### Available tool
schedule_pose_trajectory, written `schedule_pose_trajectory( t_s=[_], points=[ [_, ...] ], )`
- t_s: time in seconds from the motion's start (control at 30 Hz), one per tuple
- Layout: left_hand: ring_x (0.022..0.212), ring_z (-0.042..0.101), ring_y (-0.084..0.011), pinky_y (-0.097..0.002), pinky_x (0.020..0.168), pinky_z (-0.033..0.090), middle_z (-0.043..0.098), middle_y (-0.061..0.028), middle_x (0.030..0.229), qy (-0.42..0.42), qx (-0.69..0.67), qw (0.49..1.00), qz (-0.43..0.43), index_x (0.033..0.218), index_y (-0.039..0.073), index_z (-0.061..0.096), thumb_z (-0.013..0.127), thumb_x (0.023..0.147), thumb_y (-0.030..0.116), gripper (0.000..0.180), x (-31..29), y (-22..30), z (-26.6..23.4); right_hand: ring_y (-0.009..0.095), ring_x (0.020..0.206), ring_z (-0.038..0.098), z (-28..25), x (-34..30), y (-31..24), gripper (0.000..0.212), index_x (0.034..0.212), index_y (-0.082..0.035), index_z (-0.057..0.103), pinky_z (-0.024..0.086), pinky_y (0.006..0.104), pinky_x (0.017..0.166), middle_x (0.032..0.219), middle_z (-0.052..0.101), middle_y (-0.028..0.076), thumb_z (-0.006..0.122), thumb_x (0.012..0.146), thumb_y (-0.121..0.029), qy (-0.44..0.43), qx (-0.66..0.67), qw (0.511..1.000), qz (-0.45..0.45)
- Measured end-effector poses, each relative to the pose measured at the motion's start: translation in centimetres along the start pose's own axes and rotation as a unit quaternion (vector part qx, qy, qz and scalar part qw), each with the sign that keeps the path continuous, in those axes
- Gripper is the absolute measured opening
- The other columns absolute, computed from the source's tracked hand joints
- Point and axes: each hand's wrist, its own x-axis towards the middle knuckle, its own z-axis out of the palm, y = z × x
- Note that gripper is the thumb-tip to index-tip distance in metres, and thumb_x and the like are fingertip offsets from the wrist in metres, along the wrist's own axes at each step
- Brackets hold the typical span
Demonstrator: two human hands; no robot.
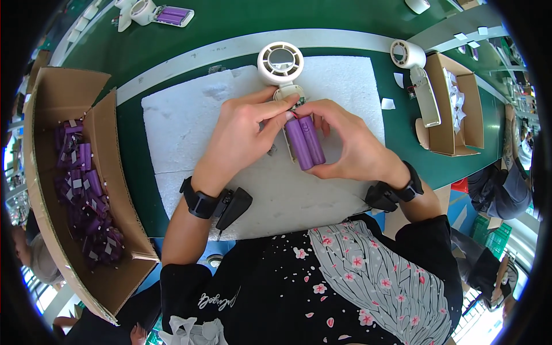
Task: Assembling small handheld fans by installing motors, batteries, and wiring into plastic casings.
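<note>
A white handheld fan [280,63] lies on the foam sheet in front of me, its round head pointing away and its handle toward me. Over the open handle, my right hand [356,141] grips a purple battery pack [306,144] of two cylinders side by side, thumb at the near end and fingers at the far end. My left hand [244,129] is closed in a pinch at the pack's far end, beside a small green circuit board [300,101] below the fan head. What the left fingertips pinch is mostly covered; a bit of red wire shows there.
To the left stands a cardboard box [123,213] with many purple battery packs [86,195]. At right, another opened fan [425,95] lies beside a smaller cardboard box [476,115] of white parts. A white foam sheet [345,80] covers the green table. More fans lie beyond the rail [230,46].
</note>
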Motion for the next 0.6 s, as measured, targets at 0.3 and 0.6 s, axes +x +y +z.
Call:
schedule_pose_trajectory(
  t_s=[0.3,0.6],
  points=[
    [0.066,0.061,-0.0293,-0.0333,0.058,0.047,0.063,-0.0174,0.092,-0.019,-0.003,1.000,0.020,0.112,0.003,0.067,0.061,0.086,0.001,0.028,0.0,0.0,-0.4,0.025,0.099,0.059,1.1,-0.3,-0.7,0.066,0.119,-0.005,0.057,0.054,0.0341,0.082,0.123,0.054,0.011,0.085,0.059,-0.002,0.071,-0.090,0.991,-0.065],
    [0.063,0.060,-0.0289,-0.0330,0.057,0.047,0.063,-0.0180,0.091,-0.019,0.004,1.000,0.021,0.111,0.004,0.068,0.061,0.086,0.001,0.027,0.0,-0.1,-0.3,0.028,0.097,0.062,1.0,-0.7,-0.5,0.053,0.105,-0.002,0.063,0.055,0.0359,0.081,0.127,0.055,0.015,0.085,0.057,-0.001,0.086,-0.162,0.979,-0.086]
  ],
)
